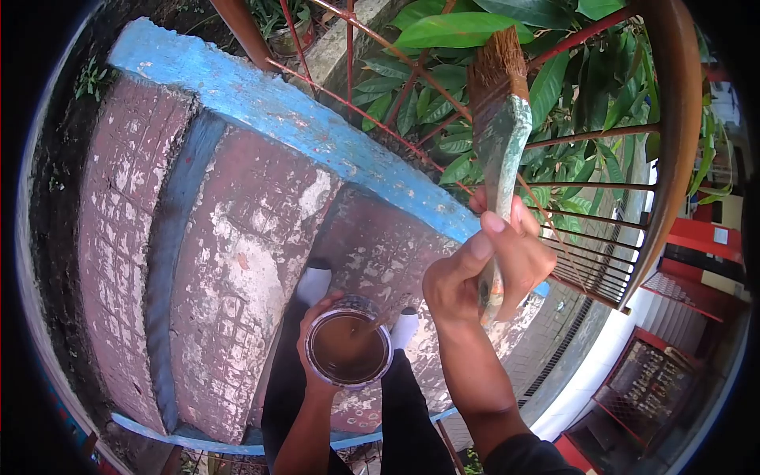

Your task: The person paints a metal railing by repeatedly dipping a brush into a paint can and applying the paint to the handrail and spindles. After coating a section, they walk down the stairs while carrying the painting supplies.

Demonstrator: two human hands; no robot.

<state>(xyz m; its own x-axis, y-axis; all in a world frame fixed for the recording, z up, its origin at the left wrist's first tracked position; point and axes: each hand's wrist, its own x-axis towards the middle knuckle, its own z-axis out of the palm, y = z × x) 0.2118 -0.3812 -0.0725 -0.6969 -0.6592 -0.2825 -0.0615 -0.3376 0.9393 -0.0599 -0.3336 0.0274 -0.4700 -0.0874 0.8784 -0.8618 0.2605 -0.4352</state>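
Observation:
My left hand [310, 336] is wrapped around the side of a small paint can [389, 355], held low in front of my legs. Brown paint [340, 352] fills part of the can, and its rim is smeared. In my right hand [514, 249] is a paintbrush [504, 146], gripped by its paint-stained handle between thumb and fingers. The bristles point up and away from me, coated brown. They overlap the thin bars of a metal railing [590, 136] and a broad green leaf [455, 30] in this view.
Worn maroon steps [237, 237] with peeling paint descend at the left, edged by a blue ledge [317, 131]. A thick brown handrail [679, 103] curves down the right side. Leafy plants [546, 87] press against the railing. My sock-covered feet [405, 328] stand on a step.

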